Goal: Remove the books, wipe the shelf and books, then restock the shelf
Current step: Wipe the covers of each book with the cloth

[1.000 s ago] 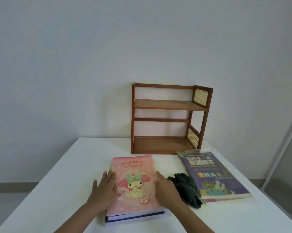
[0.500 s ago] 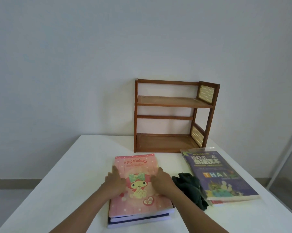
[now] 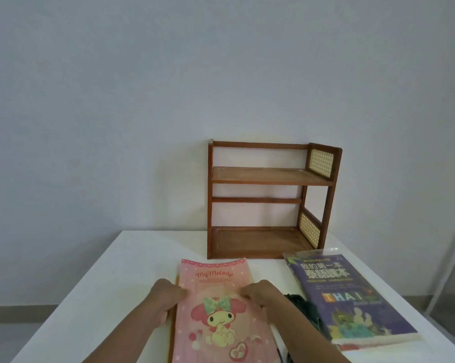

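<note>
I see the pink book (image 3: 215, 307) on the table (image 3: 121, 271), gripped at its side edges between my left hand (image 3: 166, 299) and right hand (image 3: 263, 297), dark cloth (image 3: 305, 309) and purple book (image 3: 349, 297) right of the right hand, wooden shelf (image 3: 268, 203) beyond both.

I see both my arms reach forward, side by side. My left hand (image 3: 166, 297) has its fingers curled, thumb on top, gripping the left edge of the pink book (image 3: 218, 310). My right hand (image 3: 260, 294) curls the same way on the right edge.
</note>
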